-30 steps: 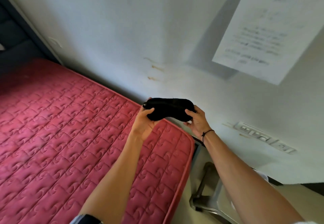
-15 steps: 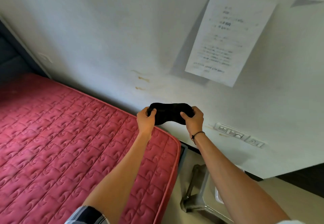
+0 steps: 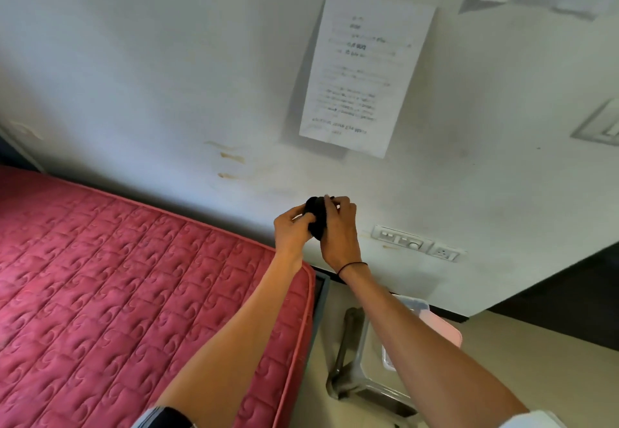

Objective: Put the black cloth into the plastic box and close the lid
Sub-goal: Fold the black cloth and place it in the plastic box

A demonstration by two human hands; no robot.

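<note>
The black cloth is bunched into a small wad, held in the air in front of the wall. My left hand grips its left side and my right hand wraps over its right side, so most of the cloth is hidden. Lower right, the plastic box shows a clear corner and a pink part; my right forearm covers most of it. It rests on a metal stool. I cannot tell whether the box lid is on.
A red quilted mattress fills the lower left, its corner just below my hands. A white wall carries a printed paper sheet and power sockets. Beige floor lies at the lower right.
My hands have come together, folding the stretched-out cloth into a compact wad. The view has tilted, bringing the stool and box more into sight.
</note>
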